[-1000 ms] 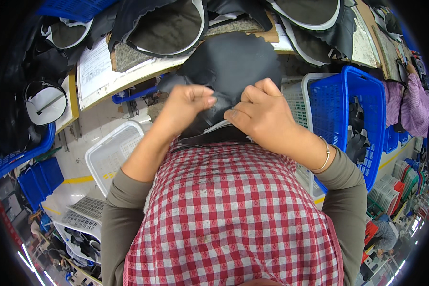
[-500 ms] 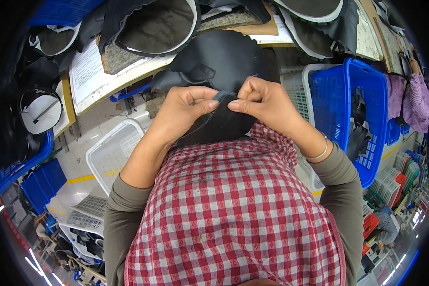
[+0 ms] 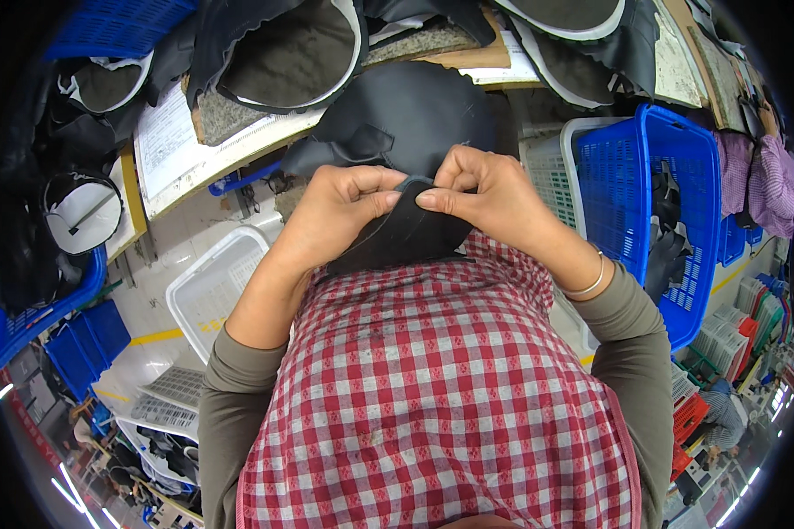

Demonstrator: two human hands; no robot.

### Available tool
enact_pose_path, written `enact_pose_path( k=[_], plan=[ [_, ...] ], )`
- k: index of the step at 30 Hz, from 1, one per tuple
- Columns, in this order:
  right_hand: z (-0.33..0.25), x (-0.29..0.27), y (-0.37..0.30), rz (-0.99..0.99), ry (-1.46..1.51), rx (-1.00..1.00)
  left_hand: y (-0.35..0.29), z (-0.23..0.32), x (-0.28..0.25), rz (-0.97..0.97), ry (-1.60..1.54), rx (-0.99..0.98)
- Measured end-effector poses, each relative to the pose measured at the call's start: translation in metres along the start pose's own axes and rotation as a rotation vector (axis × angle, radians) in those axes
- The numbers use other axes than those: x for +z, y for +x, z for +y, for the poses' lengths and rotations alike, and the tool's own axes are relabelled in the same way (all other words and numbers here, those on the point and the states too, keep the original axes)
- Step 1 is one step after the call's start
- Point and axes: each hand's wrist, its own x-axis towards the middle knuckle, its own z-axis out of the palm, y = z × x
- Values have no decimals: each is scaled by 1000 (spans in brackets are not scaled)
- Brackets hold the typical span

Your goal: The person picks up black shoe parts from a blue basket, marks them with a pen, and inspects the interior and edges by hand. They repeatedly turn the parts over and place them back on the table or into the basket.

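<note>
A large black leather-like piece (image 3: 415,115) lies across my lap, its near part folded up against my checked apron (image 3: 423,353). My left hand (image 3: 348,203) pinches the folded edge between thumb and fingers. Right beside it, my right hand (image 3: 472,189) grips the same edge with its thumb pressed on top. A narrow grey-blue strip shows along the edge between the two thumbs. What lies under my curled fingers is hidden.
Black pieces with white-rimmed openings (image 3: 291,53) rest on the workbench ahead, beside printed paper (image 3: 172,145). A blue basket (image 3: 692,220) with black pieces stands at right, a white basket (image 3: 216,282) at left. Another person's purple sleeve (image 3: 772,176) shows far right.
My hands stay pinched on the black piece's edge and have shifted only slightly. The whole view has moved a little.
</note>
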Motion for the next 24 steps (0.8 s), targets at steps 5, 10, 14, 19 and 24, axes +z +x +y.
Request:
enact_pose_path(
  k=[5, 10, 14, 19, 24],
  plan=[
    [0, 3, -3, -13, 90, 42, 1, -5, -3, -18, -100, 46],
    [-10, -5, -5, 316, -758, -465, -1, -11, 5, 25, 53, 100],
    [-20, -9, 18, 121, -504, -646, -4, 15, 2, 117, 170, 290],
    [-17, 22, 31, 162, -1, -515, -8, 63, -48, 76, 379, 317],
    [0, 6, -13, 52, 511, -152, -8, 55, -62, -154, 194, 107]
  ],
)
